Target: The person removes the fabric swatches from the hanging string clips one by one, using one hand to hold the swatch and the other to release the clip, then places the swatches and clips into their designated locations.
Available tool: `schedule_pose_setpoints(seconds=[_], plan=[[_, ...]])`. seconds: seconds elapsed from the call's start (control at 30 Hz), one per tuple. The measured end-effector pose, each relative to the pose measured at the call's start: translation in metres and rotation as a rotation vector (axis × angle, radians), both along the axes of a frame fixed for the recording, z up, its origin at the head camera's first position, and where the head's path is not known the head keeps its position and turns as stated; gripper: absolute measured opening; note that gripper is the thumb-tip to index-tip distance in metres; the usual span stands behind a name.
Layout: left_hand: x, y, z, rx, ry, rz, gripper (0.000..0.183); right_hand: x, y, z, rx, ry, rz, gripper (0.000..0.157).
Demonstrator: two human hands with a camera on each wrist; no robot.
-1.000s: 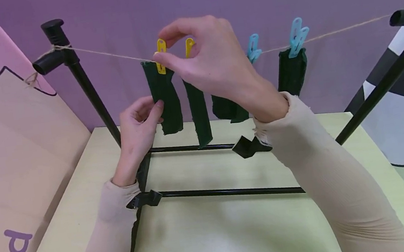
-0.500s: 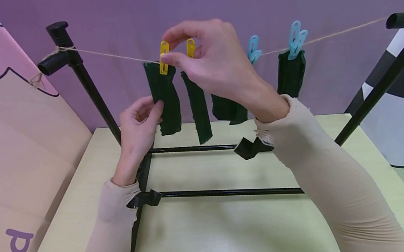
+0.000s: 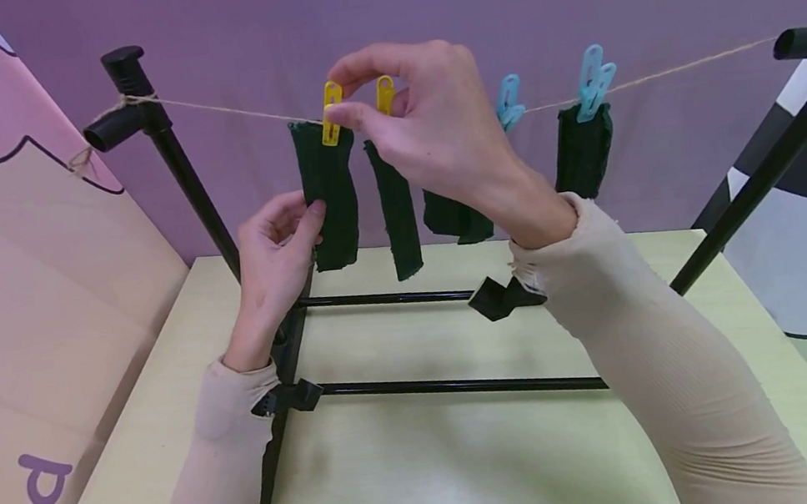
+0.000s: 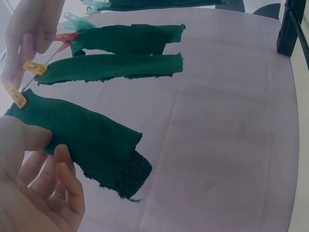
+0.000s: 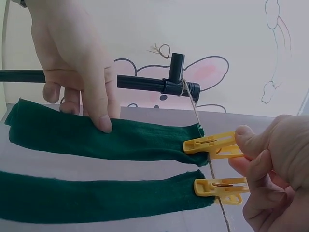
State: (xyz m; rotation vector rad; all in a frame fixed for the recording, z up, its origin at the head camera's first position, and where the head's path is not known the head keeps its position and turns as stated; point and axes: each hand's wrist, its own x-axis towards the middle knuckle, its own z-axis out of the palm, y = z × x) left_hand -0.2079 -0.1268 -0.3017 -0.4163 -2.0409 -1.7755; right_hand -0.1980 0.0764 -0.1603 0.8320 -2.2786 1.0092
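In the head view, my right hand [image 3: 441, 125] pinches the upper end of a yellow clothespin [image 3: 330, 122]. That pin's lower end bites the top of a dark green cloth strip [image 3: 330, 177] at the twine line [image 3: 227, 110]. Lower down, my left hand [image 3: 274, 255] holds the strip's left edge between thumb and fingers. In the right wrist view, the left thumb [image 5: 99, 104] lies over the cloth. Beside it hangs a narrower green strip [image 3: 399, 219] under a second yellow clothespin [image 5: 219, 187], close to the right fingers.
Further right, blue clothespins [image 3: 591, 86] hold another green cloth [image 3: 582, 150]. A red clothespin [image 4: 66, 36] shows in the left wrist view. The twine runs between black posts [image 3: 186, 178] of a frame, whose lower bars [image 3: 458, 386] cross above the pale tabletop [image 3: 415, 469]. A purple wall stands behind.
Both hands keep their hold on the clothespin and cloth. The head view has shifted slightly, so the left post and line appear a little further right and lower. The narrow strip has swung slightly.
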Motion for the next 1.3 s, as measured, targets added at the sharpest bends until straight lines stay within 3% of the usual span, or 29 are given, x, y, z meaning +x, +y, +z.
schedule_pose_setpoints(seconds=[0.5, 1.1, 1.3], plan=[[-0.0001, -0.0018, 0.0004, -0.007, 0.016, 0.000, 0.025, 0.0018, -0.0001, -0.0031, -0.040, 0.091, 0.014, 0.022], [-0.0010, -0.0058, -0.0013, -0.028, 0.035, 0.015, 0.024, 0.0023, 0.0012, -0.0020, -0.063, 0.112, 0.022, 0.023], [-0.0011, -0.0059, -0.0015, -0.036, 0.034, 0.021, 0.024, 0.0010, 0.0048, -0.0044, -0.083, 0.170, 0.013, 0.024]])
